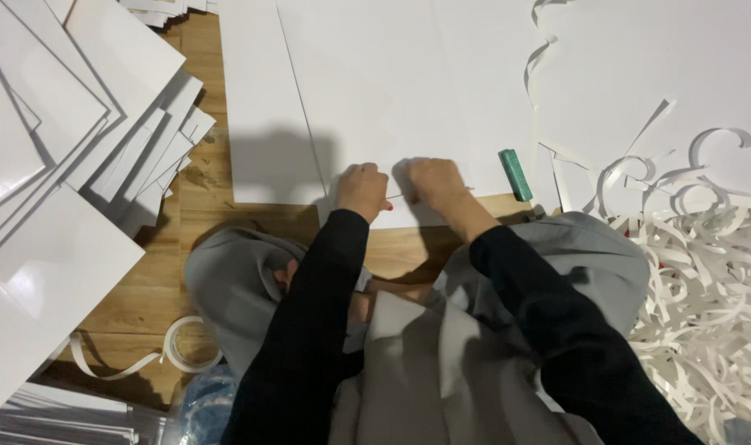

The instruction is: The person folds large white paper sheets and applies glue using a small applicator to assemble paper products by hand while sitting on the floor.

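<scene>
Hands meet in the middle of the picture, low on a big white sheet that lies flat on the wooden floor. The left hand is curled into a fist and presses down on the near edge of the sheet. The right hand is curled too, just beside the left one. A thin white strip runs between the two hands, and both seem to pinch it, but it is too small to be sure. Both arms wear black sleeves. The person kneels in grey clothes, and the knees are close to the edge of the sheet.

A small green block lies on the white sheet, a little to the right of the right hand, not touching it. Further right sits a big heap of curly white paper strips. More loose strips curl on the sheets above the heap.

On the left, many white sheets are piled up in a messy stack, well apart from the hands. A long white strip in a loop lies on the floor near the left knee. A blue thing shows at the bottom, partly hidden by the left arm.
</scene>
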